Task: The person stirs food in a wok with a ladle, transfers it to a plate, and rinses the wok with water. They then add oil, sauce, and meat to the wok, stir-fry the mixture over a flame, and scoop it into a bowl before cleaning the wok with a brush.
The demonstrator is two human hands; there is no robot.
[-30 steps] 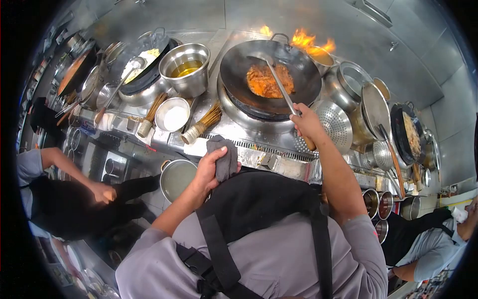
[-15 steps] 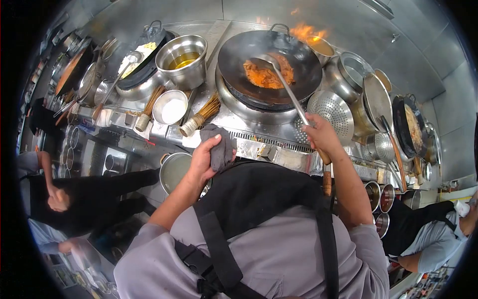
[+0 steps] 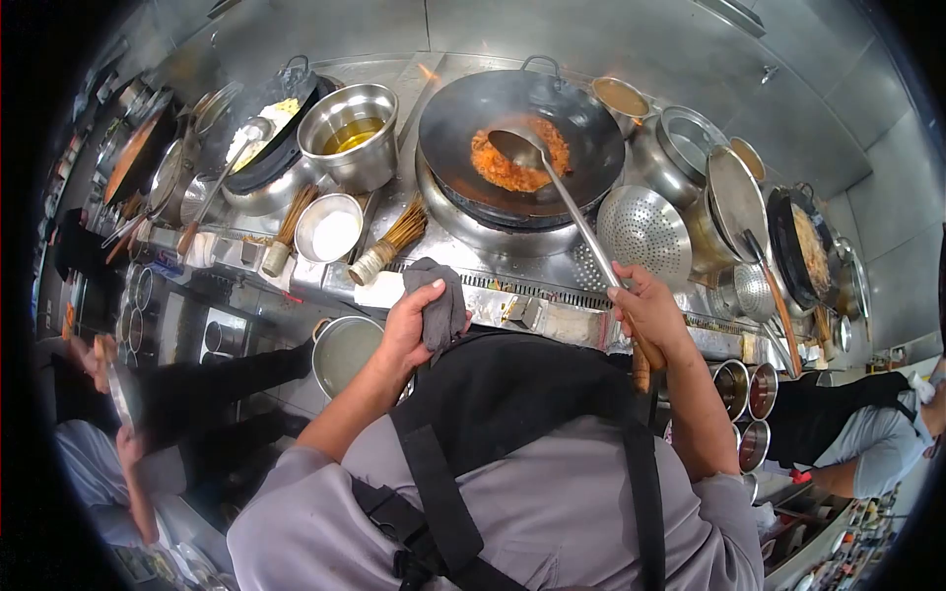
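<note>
My right hand (image 3: 650, 313) is closed round the long handle of a steel ladle (image 3: 572, 205). The ladle's bowl rests over orange-red food (image 3: 505, 173) in a large black wok (image 3: 448, 123), which sits on the burner before me. Wrapped round a folded dark grey cloth (image 3: 440, 300), my left hand (image 3: 412, 323) stays close to my apron, short of the stove's front edge. A bamboo wok brush (image 3: 394, 236) lies just beyond the cloth, beside a bowl of white powder or granules (image 3: 330, 229).
At left, a steel pot (image 3: 360, 167) holds yellow oil near another wok (image 3: 281, 158) with white and yellow food. A perforated strainer (image 3: 645, 231) and stacked pots (image 3: 690, 143) stand right of the wok. Co-workers in aprons (image 3: 108, 394) are on both sides.
The flames behind the wok have shrunk to small flickers. My right hand has drawn the ladle slightly lower and its bowl has turned over the food. The left co-worker now holds a pan-like object.
</note>
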